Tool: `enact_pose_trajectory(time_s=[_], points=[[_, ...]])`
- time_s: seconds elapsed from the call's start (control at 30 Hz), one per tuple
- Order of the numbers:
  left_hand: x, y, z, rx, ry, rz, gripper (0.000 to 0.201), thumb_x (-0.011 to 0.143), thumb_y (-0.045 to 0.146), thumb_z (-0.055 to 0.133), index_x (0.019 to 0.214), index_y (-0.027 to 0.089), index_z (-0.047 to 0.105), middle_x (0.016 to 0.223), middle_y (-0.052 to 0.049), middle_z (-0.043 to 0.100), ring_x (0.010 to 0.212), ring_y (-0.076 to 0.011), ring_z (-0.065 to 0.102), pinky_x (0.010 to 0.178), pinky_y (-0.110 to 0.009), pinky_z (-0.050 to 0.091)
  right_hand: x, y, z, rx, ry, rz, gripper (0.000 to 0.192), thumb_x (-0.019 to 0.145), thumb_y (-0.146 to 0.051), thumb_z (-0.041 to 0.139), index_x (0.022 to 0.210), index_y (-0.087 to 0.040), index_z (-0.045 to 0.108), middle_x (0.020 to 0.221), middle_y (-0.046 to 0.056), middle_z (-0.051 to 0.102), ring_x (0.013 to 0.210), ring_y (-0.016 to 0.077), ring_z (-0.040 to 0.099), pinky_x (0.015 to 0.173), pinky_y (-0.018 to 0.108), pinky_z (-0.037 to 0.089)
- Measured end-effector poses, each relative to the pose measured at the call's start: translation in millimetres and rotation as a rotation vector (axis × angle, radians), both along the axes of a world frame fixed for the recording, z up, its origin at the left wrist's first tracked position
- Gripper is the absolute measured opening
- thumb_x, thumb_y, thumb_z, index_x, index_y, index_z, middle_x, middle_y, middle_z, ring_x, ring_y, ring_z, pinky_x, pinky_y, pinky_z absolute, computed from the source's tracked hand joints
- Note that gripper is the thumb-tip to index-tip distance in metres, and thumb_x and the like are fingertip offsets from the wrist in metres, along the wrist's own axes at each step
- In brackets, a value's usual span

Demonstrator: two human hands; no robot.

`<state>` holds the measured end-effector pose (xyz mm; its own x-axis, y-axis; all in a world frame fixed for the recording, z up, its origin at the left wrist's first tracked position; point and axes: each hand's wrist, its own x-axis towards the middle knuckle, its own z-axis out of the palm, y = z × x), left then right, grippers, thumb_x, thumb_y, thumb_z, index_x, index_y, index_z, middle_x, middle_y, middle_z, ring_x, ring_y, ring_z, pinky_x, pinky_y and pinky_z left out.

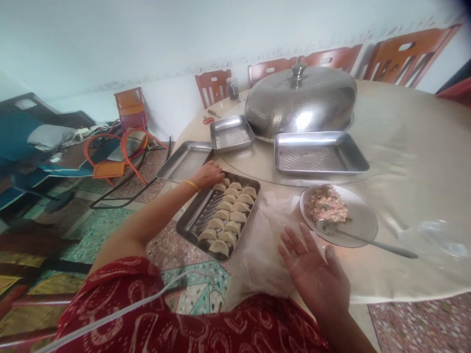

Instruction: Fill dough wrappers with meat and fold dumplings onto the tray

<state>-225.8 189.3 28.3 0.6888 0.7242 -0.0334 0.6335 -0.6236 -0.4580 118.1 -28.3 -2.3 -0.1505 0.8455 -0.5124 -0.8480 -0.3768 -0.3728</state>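
My left hand (pixel 209 175), wearing a yellow bracelet, reaches over the far end of a dark metal tray (pixel 191 224). Its fingers are curled down beside the farthest dumplings; what they hold, if anything, is hidden. Rows of pale crescent dumplings (pixel 231 214) fill the tray's right side, while its ridged left part shows bare. Palm up and fingers apart, my right hand (pixel 318 274) holds nothing. It hovers over a crumpled clear plastic sheet (pixel 263 240), just below a plate (pixel 362 215) of minced filling (pixel 327 203). A metal spoon (pixel 379 244) rests across that plate.
Behind stand a large domed metal lid (pixel 301 100) and three metal trays, one right (pixel 320 159), one small (pixel 232 133), one left (pixel 186 162). Red scissors (pixel 208 120) and a jar (pixel 233 89) lie farther back. Wooden chairs (pixel 408 56) line the wall.
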Motion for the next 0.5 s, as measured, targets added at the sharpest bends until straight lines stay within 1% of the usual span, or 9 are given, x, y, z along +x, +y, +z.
enact_pose_trajectory(time_s=[0.13, 0.23, 0.3, 0.37, 0.5], points=[[-4, -22, 4.6, 0.004, -0.036, 0.061, 0.022, 0.095, 0.027, 0.052, 0.092, 0.016, 0.071, 0.079, -0.008, 0.068, 0.073, -0.0184, 0.061, 0.066, -0.031, 0.036, 2, -1, -1.3, 0.007, -0.009, -0.004, 0.051, 0.082, -0.065, 0.053, 0.117, -0.033, 0.069, 0.122, 0.007, 0.073, 0.119, 0.0273, 0.063, 0.118, 0.058, 0.028], [-5, -39, 1.7, -0.034, -0.037, 0.076, 0.023, 0.096, 0.028, 0.051, 0.109, 0.02, 0.068, 0.087, -0.006, 0.068, 0.074, -0.0173, 0.062, 0.065, -0.029, 0.038, 3, -2, -3.6, 0.002, -0.008, 0.004, 0.049, 0.082, -0.064, 0.053, 0.116, -0.033, 0.069, 0.122, 0.006, 0.073, 0.119, 0.0271, 0.063, 0.118, 0.058, 0.029], [-3, -46, -2.3, -0.061, -0.031, 0.08, 0.025, 0.097, 0.026, 0.049, 0.116, 0.022, 0.065, 0.089, -0.006, 0.068, 0.076, -0.0177, 0.063, 0.065, -0.029, 0.038, 3, -2, -5.2, 0.006, -0.006, 0.014, 0.048, 0.083, -0.064, 0.053, 0.116, -0.034, 0.069, 0.123, 0.006, 0.072, 0.119, 0.027, 0.063, 0.116, 0.057, 0.032], [-1, -48, -6.4, -0.086, -0.026, 0.082, 0.025, 0.097, 0.022, 0.048, 0.116, 0.022, 0.064, 0.091, -0.007, 0.069, 0.079, -0.0183, 0.064, 0.067, -0.03, 0.039, 2, -2, -6.3, 0.014, -0.005, 0.018, 0.048, 0.083, -0.065, 0.052, 0.116, -0.034, 0.069, 0.124, 0.006, 0.072, 0.118, 0.0267, 0.063, 0.115, 0.057, 0.034], [-1, -46, -11.7, -0.123, -0.035, 0.083, 0.022, 0.096, 0.017, 0.049, 0.109, 0.021, 0.067, 0.094, -0.008, 0.069, 0.083, -0.0186, 0.064, 0.073, -0.032, 0.039, 4, -3, -6.8, 0.02, 0.0, 0.004, 0.048, 0.082, -0.065, 0.054, 0.116, -0.033, 0.069, 0.123, 0.006, 0.072, 0.115, 0.0259, 0.064, 0.114, 0.055, 0.036]])
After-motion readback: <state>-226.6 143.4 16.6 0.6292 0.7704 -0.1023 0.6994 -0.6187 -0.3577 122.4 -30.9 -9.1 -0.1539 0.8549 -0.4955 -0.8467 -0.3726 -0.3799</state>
